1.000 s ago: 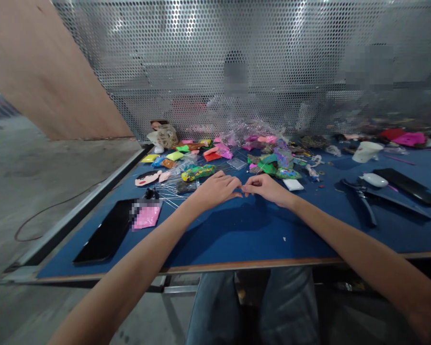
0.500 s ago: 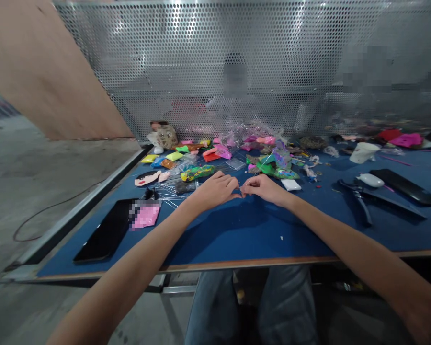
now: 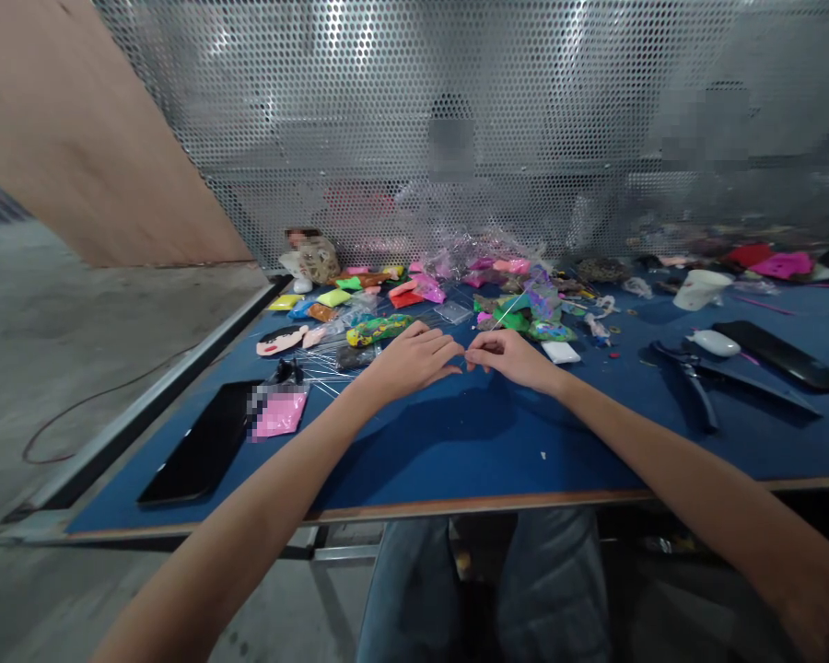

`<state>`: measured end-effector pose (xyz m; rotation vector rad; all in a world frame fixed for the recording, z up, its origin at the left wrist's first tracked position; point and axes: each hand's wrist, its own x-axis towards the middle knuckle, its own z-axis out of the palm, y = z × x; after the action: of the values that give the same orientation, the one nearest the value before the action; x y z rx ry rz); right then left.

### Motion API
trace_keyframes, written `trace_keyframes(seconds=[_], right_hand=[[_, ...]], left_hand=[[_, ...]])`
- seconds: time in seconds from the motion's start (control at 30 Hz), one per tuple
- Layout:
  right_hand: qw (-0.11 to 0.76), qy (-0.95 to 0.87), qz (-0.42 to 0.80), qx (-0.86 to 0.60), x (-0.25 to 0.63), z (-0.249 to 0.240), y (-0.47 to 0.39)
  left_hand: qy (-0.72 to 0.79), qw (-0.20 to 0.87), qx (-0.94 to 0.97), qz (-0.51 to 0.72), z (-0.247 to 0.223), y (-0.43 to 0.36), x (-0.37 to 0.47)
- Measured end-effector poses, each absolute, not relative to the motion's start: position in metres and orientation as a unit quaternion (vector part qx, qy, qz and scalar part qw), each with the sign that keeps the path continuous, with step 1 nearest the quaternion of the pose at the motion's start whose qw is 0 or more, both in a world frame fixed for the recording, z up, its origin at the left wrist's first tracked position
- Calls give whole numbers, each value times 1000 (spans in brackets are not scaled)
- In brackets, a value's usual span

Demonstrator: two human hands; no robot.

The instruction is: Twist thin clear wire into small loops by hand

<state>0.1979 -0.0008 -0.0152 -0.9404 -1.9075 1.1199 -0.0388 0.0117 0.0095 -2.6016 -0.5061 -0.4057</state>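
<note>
Over the middle of the blue table, my left hand and my right hand meet almost fingertip to fingertip. A thin pale wire slants up and to the right from the pinched fingers of my right hand. Its lower end runs into the small gap between the hands, where the closed thumb and fingers of my left hand grip it. Any small piece at the fingertips is too tiny to make out. Behind my left hand lie a yellow-green patterned clay lump and a bundle of similar wires.
On the left are a black tablet and a pink packet. Colourful clay packets are heaped along the perforated metal panel. To the right lie pliers, a white cup and a black phone-like slab.
The fingers of both hands have shifted slightly at the wire, and its slanting end has moved a little down. The camera view has shifted marginally; other things lie as before.
</note>
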Motion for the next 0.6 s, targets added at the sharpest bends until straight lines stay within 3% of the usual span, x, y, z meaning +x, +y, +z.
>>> trace_keyframes(seconds=[0.37,0.5,0.6], right_hand=[[369,-725,468,-346,197,-19,1],[402,-720,434,-363,199,-19,2],[429,-710,411,-378,202,-19,6]], left_hand=[[-185,211,-947,-154,2,14,-35],[-211,153,-951,-167,32,14,-49],[-253,134,-916,-281,68,-7,-73]])
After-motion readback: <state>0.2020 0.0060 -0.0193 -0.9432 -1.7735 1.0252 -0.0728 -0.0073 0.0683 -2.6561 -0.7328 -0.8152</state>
